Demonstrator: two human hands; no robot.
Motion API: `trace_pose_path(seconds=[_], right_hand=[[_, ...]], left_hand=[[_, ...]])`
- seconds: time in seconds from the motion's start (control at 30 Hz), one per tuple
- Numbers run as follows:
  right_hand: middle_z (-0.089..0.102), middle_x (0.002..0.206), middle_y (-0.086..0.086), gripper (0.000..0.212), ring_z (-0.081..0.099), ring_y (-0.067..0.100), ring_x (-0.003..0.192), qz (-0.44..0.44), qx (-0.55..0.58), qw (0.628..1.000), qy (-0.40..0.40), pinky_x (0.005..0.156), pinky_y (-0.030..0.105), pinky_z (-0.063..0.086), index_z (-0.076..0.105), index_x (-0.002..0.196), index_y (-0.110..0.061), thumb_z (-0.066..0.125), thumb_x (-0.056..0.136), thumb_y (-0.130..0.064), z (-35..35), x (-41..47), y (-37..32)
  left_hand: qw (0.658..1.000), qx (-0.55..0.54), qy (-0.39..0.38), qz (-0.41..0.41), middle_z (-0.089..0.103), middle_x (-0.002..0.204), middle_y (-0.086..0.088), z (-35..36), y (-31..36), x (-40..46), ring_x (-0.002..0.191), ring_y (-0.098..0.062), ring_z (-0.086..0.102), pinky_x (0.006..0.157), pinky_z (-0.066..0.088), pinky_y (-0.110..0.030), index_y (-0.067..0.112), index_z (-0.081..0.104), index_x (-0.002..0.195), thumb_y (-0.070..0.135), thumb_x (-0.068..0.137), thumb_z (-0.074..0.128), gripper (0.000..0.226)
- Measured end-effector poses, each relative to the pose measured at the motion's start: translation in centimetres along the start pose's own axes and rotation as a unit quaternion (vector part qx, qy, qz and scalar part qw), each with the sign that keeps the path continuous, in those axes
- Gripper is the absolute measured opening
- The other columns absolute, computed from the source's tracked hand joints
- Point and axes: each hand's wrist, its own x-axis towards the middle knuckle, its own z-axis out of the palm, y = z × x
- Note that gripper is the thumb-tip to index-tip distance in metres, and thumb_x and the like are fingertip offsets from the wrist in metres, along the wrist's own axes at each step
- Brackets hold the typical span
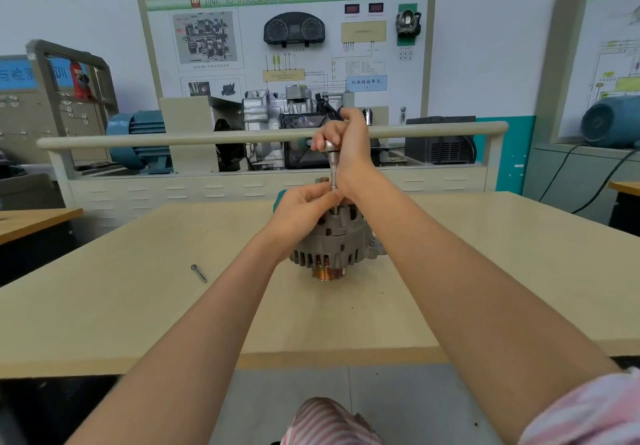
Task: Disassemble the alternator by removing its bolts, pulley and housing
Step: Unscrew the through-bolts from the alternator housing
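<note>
Surface [138,306]: open room all round alternator [332,244].
Bolt [198,273]: loose, left.
Right hand [346,140]: gripping ratchet [333,164].
Left hand [301,209]: fingers pinching its shaft.

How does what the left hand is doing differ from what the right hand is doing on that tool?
The right hand grips the silver ratchet's head up high; the left hand pinches its thin metal shaft low, just above the grey ribbed alternator. The right wraps its fingers around; the left uses fingertips. Both hold the same upright tool.
</note>
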Motion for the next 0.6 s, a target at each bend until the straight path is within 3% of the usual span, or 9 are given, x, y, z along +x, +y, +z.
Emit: trace_pose_path(seconds=[0.1, 0.13, 0.2, 0.23, 0.27, 0.3, 0.37, 0.5, 0.6], right_hand=[[0.043, 0.054, 0.001, 0.046, 0.043, 0.010, 0.056, -0.147, -0.212, 0.965, 0.038, 0.065, 0.027, 0.039, 0.043, 0.052, -0.010, 0.032, 0.095, -0.019, 0.3, -1.7, 1.1], [0.046, 0.061, 0.001, 0.036, 0.044, 0.012, 0.063, -0.226, -0.334, 0.913, 0.065, 0.069, 0.030, 0.040, 0.047, 0.058, -0.008, 0.036, 0.091, -0.019, 0.3, -2.3, 1.9], [0.052, 0.079, 0.005, 0.019, 0.046, 0.019, 0.082, -0.310, -0.559, 0.755, 0.150, 0.092, 0.036, 0.037, 0.056, 0.075, -0.007, 0.045, 0.083, -0.020, 0.4, -3.3, 3.1], [0.053, 0.086, 0.007, 0.020, 0.046, 0.023, 0.089, -0.312, -0.617, 0.700, 0.181, 0.099, 0.038, 0.033, 0.058, 0.083, -0.006, 0.046, 0.081, -0.021, 0.6, -3.5, 3.3], [0.053, 0.090, 0.007, 0.022, 0.046, 0.024, 0.093, -0.304, -0.641, 0.678, 0.189, 0.102, 0.037, 0.029, 0.059, 0.087, -0.006, 0.046, 0.081, -0.023, 0.6, -3.5, 3.4], [0.053, 0.089, 0.006, 0.022, 0.045, 0.024, 0.094, -0.296, -0.637, 0.688, 0.183, 0.101, 0.036, 0.028, 0.059, 0.085, -0.006, 0.046, 0.082, -0.024, 0.7, -3.2, 3.2], [0.047, 0.074, -0.002, 0.025, 0.043, 0.020, 0.083, -0.285, -0.569, 0.756, 0.151, 0.095, 0.031, 0.029, 0.051, 0.065, -0.011, 0.047, 0.086, -0.023, 0.7, -2.6, 2.5], [0.031, 0.041, -0.007, 0.051, 0.032, 0.012, 0.046, -0.154, -0.257, 0.953, 0.047, 0.061, 0.030, 0.035, 0.031, 0.042, -0.018, 0.042, 0.092, -0.018, 0.3, -1.1, 0.8], [0.034, 0.036, -0.003, 0.058, 0.038, 0.011, 0.041, -0.040, -0.040, 0.998, -0.008, 0.084, 0.035, 0.042, 0.032, 0.037, -0.018, 0.033, 0.095, -0.016, -0.1, -0.3, 0.1]], left_hand=[[0.999, 0.029, 0.021, 0.007, 0.069, 0.061, 0.014, -0.1, -0.1, 0.0, 0.058, 0.006, 0.061, 0.053, 0.043, -0.011, 0.030, 0.070, 0.070, 0.013, 0.091, 0.058, 0.030], [0.998, 0.041, 0.037, 0.003, 0.064, 0.054, 0.014, -0.1, -0.2, 0.0, 0.052, 0.006, 0.056, 0.052, 0.041, -0.014, 0.028, 0.065, 0.060, 0.006, 0.090, 0.055, 0.038], [0.996, 0.057, 0.063, -0.009, 0.059, 0.059, 0.008, -0.2, -0.4, 0.2, 0.056, 0.001, 0.050, 0.055, 0.040, -0.019, 0.022, 0.058, 0.063, 0.002, 0.090, 0.051, 0.034], [0.996, 0.062, 0.067, -0.013, 0.059, 0.065, 0.004, -0.1, -0.4, 0.2, 0.063, -0.003, 0.050, 0.057, 0.040, -0.021, 0.020, 0.057, 0.069, 0.003, 0.091, 0.051, 0.028], [0.996, 0.063, 0.067, -0.015, 0.058, 0.070, 0.001, 0.0, -0.4, 0.2, 0.066, -0.007, 0.050, 0.059, 0.041, -0.022, 0.018, 0.056, 0.072, 0.004, 0.091, 0.052, 0.024], [0.996, 0.061, 0.066, -0.016, 0.059, 0.070, 0.000, 0.0, -0.4, 0.2, 0.067, -0.008, 0.051, 0.058, 0.042, -0.021, 0.017, 0.056, 0.073, 0.004, 0.091, 0.052, 0.022], [0.997, 0.052, 0.063, -0.011, 0.060, 0.062, 0.005, 0.1, -0.3, 0.1, 0.061, -0.005, 0.053, 0.053, 0.042, -0.014, 0.018, 0.057, 0.068, 0.004, 0.090, 0.052, 0.026], [0.999, 0.032, 0.001, 0.003, 0.072, 0.070, 0.014, 0.1, 0.0, 0.0, 0.067, 0.003, 0.066, 0.057, 0.046, -0.009, 0.030, 0.069, 0.080, 0.020, 0.094, 0.054, 0.022], [1.000, 0.008, -0.014, 0.005, 0.075, 0.086, 0.010, 0.0, 0.0, 0.1, 0.079, -0.001, 0.069, 0.060, 0.047, -0.009, 0.031, 0.072, 0.091, 0.023, 0.094, 0.054, 0.019]])
